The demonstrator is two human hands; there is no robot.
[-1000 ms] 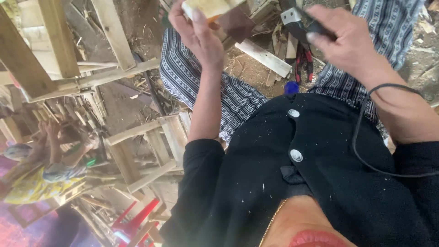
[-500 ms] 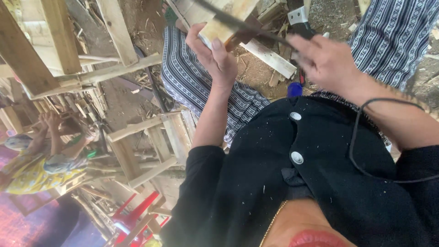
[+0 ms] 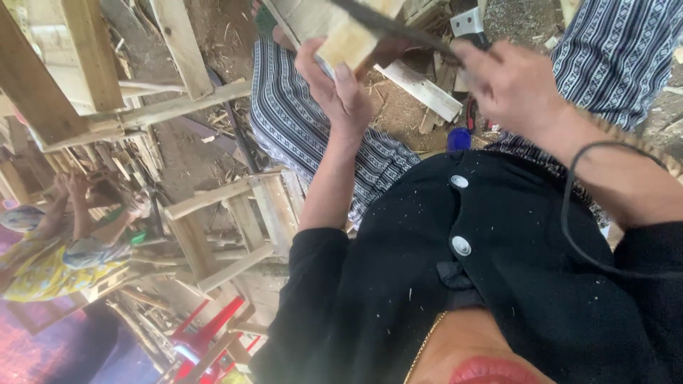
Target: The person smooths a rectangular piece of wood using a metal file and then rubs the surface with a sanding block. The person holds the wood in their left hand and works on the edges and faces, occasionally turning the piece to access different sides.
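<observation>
My left hand [image 3: 336,87] is raised at the top middle, gripping a pale wooden block [image 3: 347,41] from below. My right hand [image 3: 514,84] is to its right, holding a thin dark blade-like tool [image 3: 390,27]. The tool slants up and left across the top of the block. A black cord [image 3: 578,213] loops past my right wrist and over my black sleeve. Both hands hang above my lap in striped cloth [image 3: 299,128]. The tool's far tip runs out of view.
Bare wooden frames [image 3: 213,213] and planks [image 3: 92,64] crowd the left. Another person in yellow [image 3: 50,256] works at far left. A red plastic chair [image 3: 213,341] stands below. Wood scraps, a loose plank [image 3: 421,89] and a small blue object [image 3: 459,137] lie on the dirt floor.
My left hand has come down slightly with the block. My right hand has swung left, and the dark tool now lies across the block's top.
</observation>
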